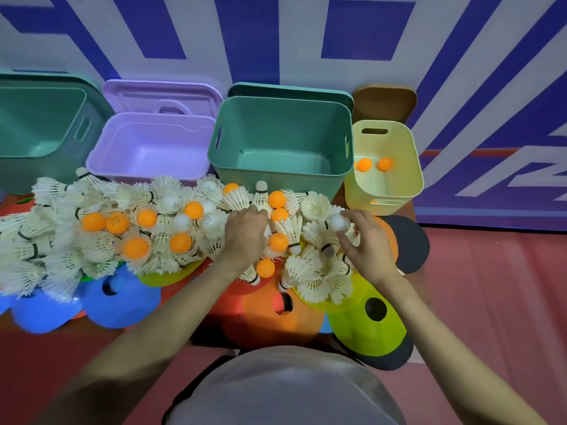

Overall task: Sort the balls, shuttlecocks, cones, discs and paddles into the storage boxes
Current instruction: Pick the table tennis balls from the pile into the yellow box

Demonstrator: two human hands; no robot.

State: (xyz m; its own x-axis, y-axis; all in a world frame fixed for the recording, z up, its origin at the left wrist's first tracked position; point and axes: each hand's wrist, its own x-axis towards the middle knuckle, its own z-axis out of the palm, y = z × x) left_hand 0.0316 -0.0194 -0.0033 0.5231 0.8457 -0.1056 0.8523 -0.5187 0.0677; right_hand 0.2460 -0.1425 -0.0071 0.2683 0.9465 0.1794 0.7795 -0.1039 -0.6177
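A long heap of white shuttlecocks (101, 243) mixed with orange balls (118, 223) and white balls (181, 223) lies on the floor before the boxes. My right hand (369, 243) pinches a white ball (337, 222) at the heap's right end. My left hand (245, 234) reaches into the heap with fingers curled down beside an orange ball (278, 215); what it holds is hidden. Two orange balls (365, 164) lie in the small yellow box (411, 185). The middle green box (306, 176) holds nothing visible.
A purple box (101, 161) and another green box (18, 176) stand at the left, lids leaning behind. Blue cones (122, 308), orange cones (260, 317) and lime cones (371, 329) lie under the heap's near side. Dark paddles (411, 240) sit at the right.
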